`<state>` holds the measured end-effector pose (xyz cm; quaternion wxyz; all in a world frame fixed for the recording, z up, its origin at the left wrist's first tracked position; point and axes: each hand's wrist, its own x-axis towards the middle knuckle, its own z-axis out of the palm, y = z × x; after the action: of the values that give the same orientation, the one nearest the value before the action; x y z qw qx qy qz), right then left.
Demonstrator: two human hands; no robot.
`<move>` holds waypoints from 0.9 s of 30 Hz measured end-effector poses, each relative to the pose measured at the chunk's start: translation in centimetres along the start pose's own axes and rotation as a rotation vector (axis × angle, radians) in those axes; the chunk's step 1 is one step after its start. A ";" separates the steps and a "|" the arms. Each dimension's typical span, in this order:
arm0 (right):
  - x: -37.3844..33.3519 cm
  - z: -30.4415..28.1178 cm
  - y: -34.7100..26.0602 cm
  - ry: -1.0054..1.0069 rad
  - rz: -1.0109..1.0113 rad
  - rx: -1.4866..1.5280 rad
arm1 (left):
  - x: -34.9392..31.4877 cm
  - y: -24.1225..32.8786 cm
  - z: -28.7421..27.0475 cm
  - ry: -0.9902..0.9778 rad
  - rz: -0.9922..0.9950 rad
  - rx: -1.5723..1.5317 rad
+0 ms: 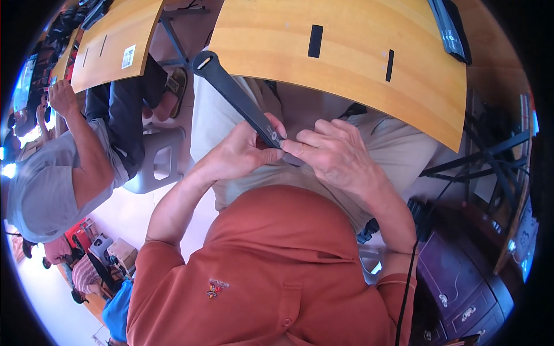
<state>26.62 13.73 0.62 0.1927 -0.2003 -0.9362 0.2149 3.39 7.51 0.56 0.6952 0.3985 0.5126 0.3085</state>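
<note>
1. Orange polo shirt (271, 271) filling foreground.
2. Left hand (239, 154) pinching dark strap (234, 92) near its lower end; right hand (337, 155) gripping the same end.
3. Strap rising up-left toward wooden table (346, 52).
4. Neighbouring person (57, 173) sitting left on grey stool (158, 164).

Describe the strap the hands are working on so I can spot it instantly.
Start at the wooden table and look below its near edge, over the lap. The left hand and right hand pinch a dark strap. Its rounded, slotted free end points up-left.
</note>
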 end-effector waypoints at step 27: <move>-0.7 5.2 -0.5 0.423 0.163 0.662 | -0.3 -0.7 1.3 0.017 -0.096 -0.270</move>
<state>24.77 11.30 -3.65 0.4177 -0.2412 -0.7371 0.4734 4.52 6.62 0.31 0.7521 0.2737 0.4907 0.3445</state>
